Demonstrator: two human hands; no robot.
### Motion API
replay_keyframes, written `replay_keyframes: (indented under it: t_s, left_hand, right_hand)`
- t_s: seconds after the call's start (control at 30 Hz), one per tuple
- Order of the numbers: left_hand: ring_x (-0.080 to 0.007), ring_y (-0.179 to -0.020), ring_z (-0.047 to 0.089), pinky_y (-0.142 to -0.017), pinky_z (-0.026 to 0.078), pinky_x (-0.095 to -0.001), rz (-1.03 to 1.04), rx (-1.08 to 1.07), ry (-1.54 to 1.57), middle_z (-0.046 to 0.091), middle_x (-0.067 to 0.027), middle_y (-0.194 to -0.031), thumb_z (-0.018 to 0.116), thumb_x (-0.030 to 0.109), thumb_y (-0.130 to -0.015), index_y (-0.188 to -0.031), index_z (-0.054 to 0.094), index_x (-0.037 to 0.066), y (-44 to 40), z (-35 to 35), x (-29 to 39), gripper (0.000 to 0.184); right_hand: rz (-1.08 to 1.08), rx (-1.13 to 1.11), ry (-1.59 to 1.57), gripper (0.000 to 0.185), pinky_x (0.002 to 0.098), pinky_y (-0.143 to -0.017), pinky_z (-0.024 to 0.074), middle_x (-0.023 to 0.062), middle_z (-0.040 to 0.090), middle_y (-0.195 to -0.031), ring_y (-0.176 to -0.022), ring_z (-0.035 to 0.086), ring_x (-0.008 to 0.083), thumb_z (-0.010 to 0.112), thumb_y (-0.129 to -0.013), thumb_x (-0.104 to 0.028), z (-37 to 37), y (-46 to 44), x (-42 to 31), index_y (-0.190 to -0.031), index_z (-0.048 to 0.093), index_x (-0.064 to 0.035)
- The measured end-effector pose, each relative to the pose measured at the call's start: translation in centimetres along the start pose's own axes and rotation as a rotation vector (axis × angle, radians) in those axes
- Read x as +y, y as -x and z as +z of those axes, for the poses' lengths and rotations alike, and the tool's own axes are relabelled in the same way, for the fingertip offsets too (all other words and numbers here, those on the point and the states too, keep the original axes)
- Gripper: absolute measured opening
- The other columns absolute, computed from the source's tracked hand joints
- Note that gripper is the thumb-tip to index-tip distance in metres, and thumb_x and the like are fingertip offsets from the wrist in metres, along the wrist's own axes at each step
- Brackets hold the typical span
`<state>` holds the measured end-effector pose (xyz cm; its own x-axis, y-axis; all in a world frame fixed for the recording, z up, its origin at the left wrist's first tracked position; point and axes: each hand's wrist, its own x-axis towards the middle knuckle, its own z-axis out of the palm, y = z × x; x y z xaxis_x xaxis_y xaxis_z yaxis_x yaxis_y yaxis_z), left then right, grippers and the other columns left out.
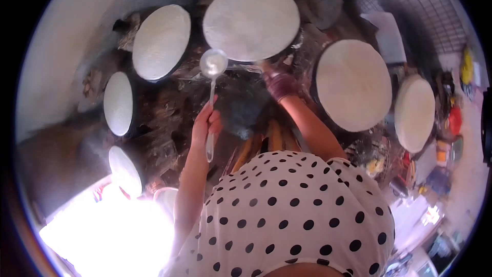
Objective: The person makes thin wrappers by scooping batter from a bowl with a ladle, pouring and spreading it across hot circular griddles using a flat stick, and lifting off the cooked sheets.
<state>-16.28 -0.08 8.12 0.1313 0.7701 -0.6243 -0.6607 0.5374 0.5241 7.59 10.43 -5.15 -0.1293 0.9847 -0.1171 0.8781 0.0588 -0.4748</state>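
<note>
My left hand (207,121) is closed round the handle of a metal ladle (213,63). The ladle's bowl is up, by the lower left edge of a large round pan covered in a pale layer (251,21). At that pan's lower right edge is my right hand (277,82), wrapped in a dark purplish cloth or glove. Its fingers are blurred, and what they may grip cannot be made out. A pale-covered round pan (162,42) lies to the left of the ladle, and another (353,85) lies to the right of my right hand.
Smaller-looking pale rounds lie at the left (118,103), lower left (125,172) and far right (415,114). Between the pans is a dark, rubble-strewn surface (169,105). Long wooden sticks (247,153) lie near my body. Assorted items, including a red one (455,120), line the right side.
</note>
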Motion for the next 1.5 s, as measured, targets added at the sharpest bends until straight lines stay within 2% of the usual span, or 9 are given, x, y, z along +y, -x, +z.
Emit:
replay_keyframes:
  t_s: [0.07,0.17,0.27,0.4,0.53,0.93,1.13,1.2,1.5]
  left_hand:
    - [-0.0048,-0.040,0.035,-0.034,0.029,-0.0201,-0.042,0.033,0.109,0.037,0.0039,-0.063,0.035,0.017,-0.101,-0.132,0.043,0.007,2.0,-0.9,-1.3,0.034]
    - [-0.0041,-0.042,0.037,-0.038,0.030,-0.0214,-0.237,-0.214,0.631,0.042,0.0022,-0.066,0.036,0.014,-0.099,-0.134,0.041,0.004,3.6,-3.1,-2.9,0.037]
    - [-0.0051,-0.041,0.040,-0.034,0.029,-0.0206,-0.143,-0.407,0.692,0.046,0.0013,-0.069,0.035,0.010,-0.097,-0.138,0.034,-0.001,6.2,-4.8,-4.7,0.042]
    - [-0.0059,-0.038,0.035,-0.031,0.029,-0.0215,0.263,-0.141,-0.374,0.045,0.0001,-0.062,0.035,0.007,-0.095,-0.142,0.028,0.000,10.1,-4.5,-6.5,0.048]
    - [-0.0036,-0.037,0.032,-0.032,0.026,-0.0200,0.099,-0.073,-0.590,0.034,0.0040,-0.056,0.039,0.016,-0.099,-0.142,0.032,0.005,9.8,-3.0,-8.5,0.045]
    - [-0.0045,-0.034,0.029,-0.031,0.023,-0.0196,-0.084,-0.082,-0.215,0.033,0.0052,-0.054,0.041,0.020,-0.099,-0.140,0.036,0.010,10.6,3.5,-14.5,0.042]
    - [-0.0055,-0.035,0.029,-0.032,0.026,-0.0207,-0.085,-0.050,-0.221,0.034,0.0042,-0.056,0.037,0.021,-0.100,-0.139,0.038,0.012,12.2,4.1,-16.7,0.040]
    - [-0.0057,-0.036,0.029,-0.033,0.026,-0.0207,-0.067,-0.087,-0.184,0.034,0.0041,-0.057,0.037,0.022,-0.100,-0.139,0.037,0.012,12.5,4.3,-17.8,0.040]
    - [-0.0025,-0.037,0.032,-0.033,0.028,-0.0190,-0.050,-0.224,-0.148,0.033,0.0059,-0.058,0.035,0.019,-0.101,-0.140,0.036,0.011,14.0,10.9,-22.1,0.039]
  right_hand:
    - [-0.277,0.189,0.062,0.038,0.0413,-0.084,0.0491,0.0146,0.060,-0.115,-0.100,0.061,0.0320,0.045,-0.092,-0.036,4.3,2.1,2.3,-0.126,0.054,-0.0206]
    - [0.204,0.153,0.027,0.039,0.0381,-0.088,0.0480,0.0140,0.061,-0.113,-0.104,0.060,0.0306,0.045,-0.092,-0.035,4.6,9.3,1.6,-0.126,0.054,-0.0171]
    - [-0.236,0.109,-0.101,0.040,0.0383,-0.083,0.0511,0.0104,0.064,-0.107,-0.100,0.063,0.0286,0.043,-0.093,-0.034,3.0,18.7,3.1,-0.126,0.052,-0.0131]
    - [0.134,-0.394,0.509,0.037,0.0432,-0.073,0.0545,0.0095,0.065,-0.103,-0.092,0.066,0.0282,0.042,-0.093,-0.032,-3.8,21.0,6.3,-0.124,0.051,-0.0144]
    - [0.286,0.277,0.761,0.030,0.0393,-0.066,0.0526,0.0084,0.065,-0.100,-0.083,0.065,0.0235,0.046,-0.088,-0.018,-6.7,22.7,22.8,-0.116,0.055,-0.0075]
    - [1.143,0.345,-0.174,0.051,0.0413,-0.091,0.0472,0.0196,0.064,-0.112,-0.107,0.061,0.0291,0.065,-0.078,-0.048,-22.0,15.0,47.4,-0.107,0.068,-0.0049]
    - [0.880,0.392,0.014,0.044,0.0358,-0.086,0.0477,0.0170,0.066,-0.108,-0.100,0.064,0.0251,0.066,-0.080,-0.038,-25.0,20.5,37.9,-0.108,0.067,-0.0041]
    - [0.510,0.613,-1.097,0.036,0.0340,-0.086,0.0483,0.0154,0.066,-0.109,-0.099,0.063,0.0246,0.062,-0.082,-0.024,-27.0,23.0,36.9,-0.112,0.065,-0.0054]
    - [0.731,0.633,0.198,0.036,0.0333,-0.079,0.0502,0.0084,0.067,-0.105,-0.093,0.065,0.0200,0.058,-0.087,-0.032,-55.0,32.7,38.8,-0.113,0.062,-0.0076]
